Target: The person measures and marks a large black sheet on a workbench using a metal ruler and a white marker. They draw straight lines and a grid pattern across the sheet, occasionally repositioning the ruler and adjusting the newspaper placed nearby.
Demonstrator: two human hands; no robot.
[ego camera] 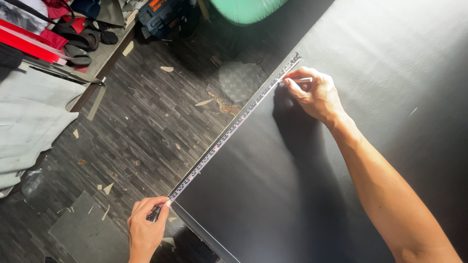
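Both hands' fingers [157,203] pinch tape measure [234,127] — along sheet [341,146] edge.

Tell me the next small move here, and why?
Probably mark the black sheet at the tape's far end: the measuring tape lies taut along its edge, pinned by the left hand, and the right hand has a white marker beside it.

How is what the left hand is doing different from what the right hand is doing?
The left hand pinches the near end of the measuring tape, off the black sheet; the right hand holds a white marker beside the tape's far end, over the sheet. Both sit along the sheet's edge.
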